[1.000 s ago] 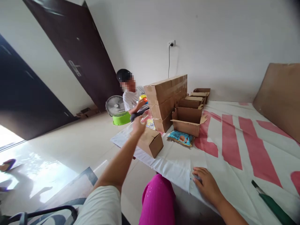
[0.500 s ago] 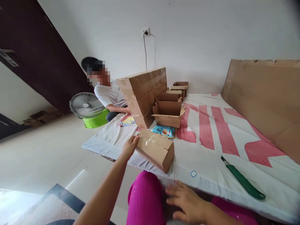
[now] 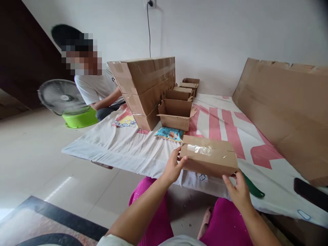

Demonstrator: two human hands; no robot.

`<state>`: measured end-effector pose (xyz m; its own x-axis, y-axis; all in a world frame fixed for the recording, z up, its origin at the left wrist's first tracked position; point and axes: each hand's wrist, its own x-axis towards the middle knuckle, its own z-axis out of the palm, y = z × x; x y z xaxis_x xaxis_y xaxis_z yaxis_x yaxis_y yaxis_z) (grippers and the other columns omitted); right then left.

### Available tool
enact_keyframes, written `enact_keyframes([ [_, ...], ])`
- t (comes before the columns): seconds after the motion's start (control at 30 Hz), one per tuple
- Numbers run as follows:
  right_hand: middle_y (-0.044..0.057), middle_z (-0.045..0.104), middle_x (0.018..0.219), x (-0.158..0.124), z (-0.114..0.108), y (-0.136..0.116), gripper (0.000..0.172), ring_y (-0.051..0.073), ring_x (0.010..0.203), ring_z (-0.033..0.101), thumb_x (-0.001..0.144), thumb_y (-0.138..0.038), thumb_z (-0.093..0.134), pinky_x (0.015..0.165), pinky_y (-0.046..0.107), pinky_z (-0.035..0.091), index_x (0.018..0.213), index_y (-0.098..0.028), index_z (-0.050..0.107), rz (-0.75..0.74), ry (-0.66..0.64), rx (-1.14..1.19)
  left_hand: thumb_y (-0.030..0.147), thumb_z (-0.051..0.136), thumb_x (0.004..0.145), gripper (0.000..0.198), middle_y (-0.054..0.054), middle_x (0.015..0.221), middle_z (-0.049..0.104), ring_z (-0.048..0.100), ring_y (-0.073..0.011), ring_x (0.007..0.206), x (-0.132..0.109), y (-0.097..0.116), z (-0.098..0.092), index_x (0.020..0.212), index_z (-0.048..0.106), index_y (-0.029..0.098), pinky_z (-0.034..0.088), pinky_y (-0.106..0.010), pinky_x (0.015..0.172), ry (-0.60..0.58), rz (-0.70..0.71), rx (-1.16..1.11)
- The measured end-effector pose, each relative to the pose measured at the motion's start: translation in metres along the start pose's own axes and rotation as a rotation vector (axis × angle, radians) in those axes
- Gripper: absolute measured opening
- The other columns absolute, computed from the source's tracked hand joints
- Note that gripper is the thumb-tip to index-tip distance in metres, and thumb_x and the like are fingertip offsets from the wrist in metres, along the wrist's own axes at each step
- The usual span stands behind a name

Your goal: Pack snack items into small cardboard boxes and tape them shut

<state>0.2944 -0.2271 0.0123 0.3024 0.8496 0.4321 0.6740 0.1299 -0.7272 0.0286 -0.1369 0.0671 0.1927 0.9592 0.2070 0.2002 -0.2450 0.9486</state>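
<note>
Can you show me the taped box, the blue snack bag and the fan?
Taped box (image 3: 208, 155): head view, its taped top.
Blue snack bag (image 3: 169, 134): head view, its middle.
Fan (image 3: 60, 97): head view, its round grille.

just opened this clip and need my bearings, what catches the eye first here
A taped cardboard box is front and centre at the red-striped sheet's near edge, the left hand gripping its end and the right hand touching its corner. Behind it rises a stack of sealed cartons, with another person seated beside a fan at left.
</note>
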Motion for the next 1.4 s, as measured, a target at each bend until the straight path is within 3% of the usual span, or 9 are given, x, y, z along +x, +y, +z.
enact_keyframes([
  [0.13, 0.009, 0.061, 0.095, 0.009, -0.002, 0.012, 0.044, 0.022, 0.084, 0.059, 0.082, -0.051, 0.054, 0.074, 0.039, 0.052, 0.111, -0.018, 0.053, 0.058, 0.044, -0.096, 0.041, 0.053, 0.086, 0.052, -0.013, 0.126, 0.054, 0.055, -0.0224, 0.106, 0.004, -0.026, 0.019, 0.132, 0.043, 0.019, 0.049, -0.034, 0.081, -0.063, 0.078, 0.054],
  [0.23, 0.013, 0.057, 0.105, 0.001, 0.003, 0.004, 0.042, 0.023, 0.089, 0.056, 0.083, -0.043, 0.056, 0.075, 0.041, 0.051, 0.115, -0.016, 0.050, -0.064, 0.241, -0.171, 0.027, 0.055, 0.082, 0.041, -0.011, 0.111, 0.059, 0.058, -0.0208, 0.095, -0.003, -0.056, 0.028, 0.121, 0.050, 0.018, 0.051, -0.035, 0.079, -0.088, 0.072, 0.173],
  [0.37, 0.013, 0.051, 0.107, -0.014, 0.011, -0.019, 0.022, 0.019, 0.085, 0.054, 0.086, -0.028, 0.056, 0.077, 0.040, 0.051, 0.106, -0.018, 0.054, -0.243, 0.327, -0.193, 0.017, 0.055, 0.076, 0.032, -0.007, 0.098, 0.059, 0.057, -0.0206, 0.091, -0.015, -0.076, 0.030, 0.107, 0.053, 0.018, 0.049, -0.038, 0.082, 0.047, 0.084, 0.300],
  [0.5, 0.012, 0.052, 0.101, -0.019, 0.017, -0.032, 0.016, 0.025, 0.102, 0.052, 0.084, -0.021, 0.058, 0.084, 0.044, 0.050, 0.100, -0.020, 0.056, -0.336, 0.324, -0.203, 0.020, 0.054, 0.076, 0.027, -0.005, 0.089, 0.057, 0.058, -0.0199, 0.081, -0.015, -0.074, 0.030, 0.104, 0.052, 0.019, 0.050, -0.037, 0.075, 0.130, 0.007, 0.390],
  [0.6, 0.012, 0.058, 0.103, -0.021, 0.027, -0.036, 0.018, 0.024, 0.101, 0.056, 0.087, -0.019, 0.052, 0.086, 0.040, 0.050, 0.104, -0.020, 0.059, -0.384, 0.153, -0.148, 0.022, 0.054, 0.078, 0.026, -0.005, 0.090, 0.059, 0.059, -0.0211, 0.085, -0.013, -0.071, 0.030, 0.103, 0.053, 0.020, 0.049, -0.037, 0.077, 0.088, 0.025, 0.405],
  [0.73, 0.008, 0.066, 0.113, -0.018, 0.043, -0.042, 0.035, 0.020, 0.102, 0.062, 0.091, -0.015, 0.037, 0.089, 0.035, 0.049, 0.115, -0.023, 0.061, -0.245, -0.367, -0.234, 0.020, 0.052, 0.079, 0.023, -0.005, 0.089, 0.061, 0.059, -0.0221, 0.089, -0.013, -0.072, 0.029, 0.102, 0.054, 0.021, 0.049, -0.038, 0.079, 0.066, 0.062, 0.414],
  [0.87, 0.008, 0.062, 0.121, -0.009, 0.050, -0.049, 0.040, 0.022, 0.106, 0.059, 0.090, -0.013, 0.040, 0.086, 0.032, 0.048, 0.125, -0.022, 0.057, -0.159, -0.591, -0.440, 0.021, 0.051, 0.079, 0.022, -0.007, 0.091, 0.062, 0.059, -0.0227, 0.090, -0.013, -0.075, 0.030, 0.101, 0.053, 0.020, 0.049, -0.038, 0.079, 0.060, 0.093, 0.434],
  [1.13, 0.007, 0.059, 0.104, 0.000, 0.049, -0.055, 0.016, 0.022, 0.098, 0.055, 0.084, -0.015, 0.056, 0.083, 0.031, 0.044, 0.096, -0.021, 0.064, -0.151, -0.610, -0.485, 0.022, 0.051, 0.080, 0.022, -0.007, 0.092, 0.062, 0.058, -0.0236, 0.092, -0.013, -0.079, 0.030, 0.102, 0.054, 0.019, 0.049, -0.039, 0.081, 0.031, 0.112, 0.490],
  [1.4, 0.009, 0.061, 0.103, 0.006, 0.053, -0.051, 0.026, 0.022, 0.101, 0.054, 0.085, -0.007, 0.047, 0.085, 0.031, 0.041, 0.101, -0.020, 0.062, -0.113, -0.601, -0.503, 0.021, 0.051, 0.079, 0.022, -0.007, 0.092, 0.062, 0.058, -0.0240, 0.094, -0.013, -0.077, 0.030, 0.101, 0.054, 0.020, 0.049, -0.041, 0.083, 0.016, 0.119, 0.498],
])
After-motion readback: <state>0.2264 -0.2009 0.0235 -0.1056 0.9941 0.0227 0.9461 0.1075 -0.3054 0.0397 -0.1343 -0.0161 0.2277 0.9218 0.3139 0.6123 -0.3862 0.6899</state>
